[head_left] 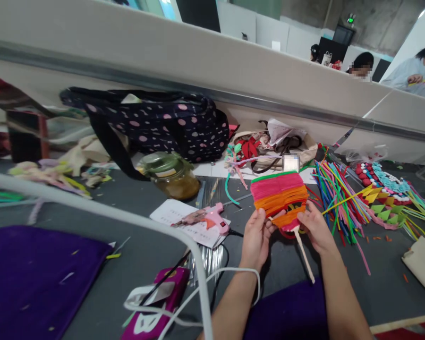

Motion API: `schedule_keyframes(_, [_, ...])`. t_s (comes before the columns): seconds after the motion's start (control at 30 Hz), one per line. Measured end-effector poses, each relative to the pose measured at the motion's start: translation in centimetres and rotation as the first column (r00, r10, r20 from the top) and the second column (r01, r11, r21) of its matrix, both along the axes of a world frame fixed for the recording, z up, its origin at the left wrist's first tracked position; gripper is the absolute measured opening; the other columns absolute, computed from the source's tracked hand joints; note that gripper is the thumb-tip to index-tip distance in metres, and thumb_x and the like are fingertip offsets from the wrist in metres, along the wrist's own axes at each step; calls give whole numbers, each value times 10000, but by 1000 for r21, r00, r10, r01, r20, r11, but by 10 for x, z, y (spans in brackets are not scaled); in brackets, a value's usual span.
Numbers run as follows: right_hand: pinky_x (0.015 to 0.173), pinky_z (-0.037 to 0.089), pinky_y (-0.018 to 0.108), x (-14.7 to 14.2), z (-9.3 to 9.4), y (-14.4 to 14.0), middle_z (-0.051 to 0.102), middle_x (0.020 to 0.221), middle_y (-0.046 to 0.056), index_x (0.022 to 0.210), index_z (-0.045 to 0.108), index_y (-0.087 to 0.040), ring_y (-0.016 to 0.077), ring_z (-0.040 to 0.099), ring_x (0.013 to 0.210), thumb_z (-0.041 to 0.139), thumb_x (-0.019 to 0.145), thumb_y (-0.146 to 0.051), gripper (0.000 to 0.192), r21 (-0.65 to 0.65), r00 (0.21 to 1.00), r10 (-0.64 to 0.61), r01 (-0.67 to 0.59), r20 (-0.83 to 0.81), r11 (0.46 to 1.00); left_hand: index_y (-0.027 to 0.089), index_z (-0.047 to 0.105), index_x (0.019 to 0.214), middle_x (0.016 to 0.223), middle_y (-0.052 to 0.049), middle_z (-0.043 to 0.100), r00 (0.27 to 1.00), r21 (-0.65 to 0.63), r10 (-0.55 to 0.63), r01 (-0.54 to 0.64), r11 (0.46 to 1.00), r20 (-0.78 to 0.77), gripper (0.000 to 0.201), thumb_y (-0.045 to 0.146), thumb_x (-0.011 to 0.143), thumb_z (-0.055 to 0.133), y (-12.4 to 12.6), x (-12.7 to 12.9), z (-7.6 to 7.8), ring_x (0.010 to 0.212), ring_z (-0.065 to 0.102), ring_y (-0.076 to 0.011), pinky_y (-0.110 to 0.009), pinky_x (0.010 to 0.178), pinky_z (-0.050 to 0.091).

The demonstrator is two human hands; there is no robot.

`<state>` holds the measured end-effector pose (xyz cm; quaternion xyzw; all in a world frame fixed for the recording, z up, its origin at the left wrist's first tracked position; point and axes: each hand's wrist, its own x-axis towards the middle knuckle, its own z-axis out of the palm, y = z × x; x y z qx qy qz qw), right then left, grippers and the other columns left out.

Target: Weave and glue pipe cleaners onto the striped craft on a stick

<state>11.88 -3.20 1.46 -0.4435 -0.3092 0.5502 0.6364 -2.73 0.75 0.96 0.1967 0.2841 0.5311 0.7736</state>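
Both hands hold a fan-shaped craft piece with green, pink and orange stripes that look like pipe cleaners. A pale stick handle points down from it. My left hand is closed on its lower left edge, thumb in front. My right hand grips the lower right edge near the top of the handle. Between the hands, the lower orange strips part around a dark gap. Left of my left hand, a pink hot glue gun lies on a printed sheet of paper.
Loose coloured pipe cleaners lie to the right, beside a beaded blue-and-red piece. A lidded glass jar stands before a dark patterned bag. A white tube crosses the left foreground over a magenta box. Other people sit beyond the partition.
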Motion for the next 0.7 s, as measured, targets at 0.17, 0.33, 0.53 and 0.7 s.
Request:
schedule_keyframes(0.17, [677, 525, 278, -2, -14, 0, 651, 894, -5, 1426, 280, -267, 132, 630, 689, 741, 708, -238, 854, -9, 962, -84, 89, 261, 996, 187, 629, 1003, 894, -46, 733, 997, 16, 77, -77, 997, -31, 396, 432, 720, 757, 2, 1, -6, 876, 719, -206, -207, 610, 550])
schedule_keyframes(0.33, [840, 512, 365, -18, -22, -1, 579, 1163, 85, 1322, 507, -271, 197, 604, 954, 588, 795, -167, 544, 218, 582, -275, 166, 765, 962, 205, 648, 974, 990, -54, 728, 991, 38, 132, -132, 990, 19, 298, 390, 758, 735, 3, 2, -7, 905, 697, -177, -262, 750, 557])
schedule_keyframes(0.53, [883, 460, 359, -19, -15, -4, 627, 1005, 90, 1063, 669, -202, 209, 578, 976, 456, 915, -224, 261, 389, 466, -456, 239, 758, 890, 186, 676, 1051, 1130, -99, 683, 996, 179, 89, -84, 980, -19, 392, 469, 781, 684, -6, 0, 2, 1053, 626, -209, -316, 881, 509])
schedule_keyframes(0.7, [592, 432, 234, -21, -9, -1, 616, 764, 8, 942, 681, -192, 122, 525, 641, 624, 844, -363, 205, 156, 881, -320, 282, 348, 947, 177, 680, 849, 768, 31, 639, 912, 127, 350, -330, 935, -211, 288, 350, 661, 813, 0, -2, -10, 673, 571, -67, -166, 642, 452])
